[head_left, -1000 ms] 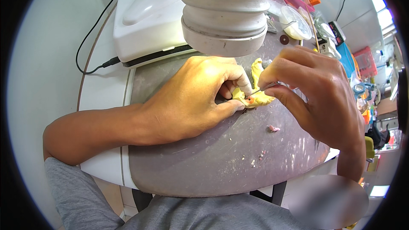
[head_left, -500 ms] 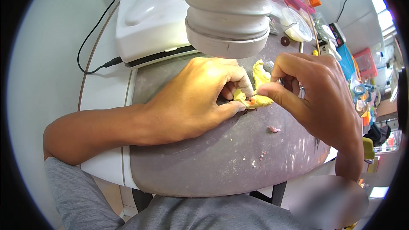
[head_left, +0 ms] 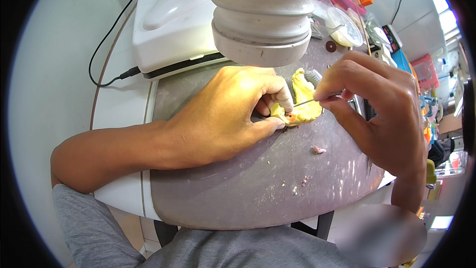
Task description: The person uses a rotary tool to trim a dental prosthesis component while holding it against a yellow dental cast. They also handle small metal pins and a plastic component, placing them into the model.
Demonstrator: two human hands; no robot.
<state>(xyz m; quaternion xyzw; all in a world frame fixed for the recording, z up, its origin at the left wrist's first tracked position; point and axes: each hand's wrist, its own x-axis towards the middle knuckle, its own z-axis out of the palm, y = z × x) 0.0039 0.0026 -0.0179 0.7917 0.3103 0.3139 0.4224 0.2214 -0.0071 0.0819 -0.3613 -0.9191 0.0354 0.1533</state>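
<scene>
Yellow moulded piece [head_left: 309, 111] on the grey worktop [head_left: 218, 193], and two bare hands are busy at it!
Nearest, pale crumbs [head_left: 304, 181] and a small pink scrap [head_left: 319, 150] lie loose on the grey; just past them, here's the left hand [head_left: 228, 119], thumb and forefinger pinching the piece's left end, an orange-red patch [head_left: 291, 117] showing right beside the grip. Opposite, the right hand [head_left: 378, 104] has thumb and forefinger squeezed narrow on a thin metal tool [head_left: 305, 102], its tip up by the left fingertips; whether it touches the yellow, I can't tell. Beyond, a ribbed white hose [head_left: 263, 15] hangs overhead, a white casing [head_left: 171, 30] sits left, and a round clear tub [head_left: 351, 32] stands at far right.
</scene>
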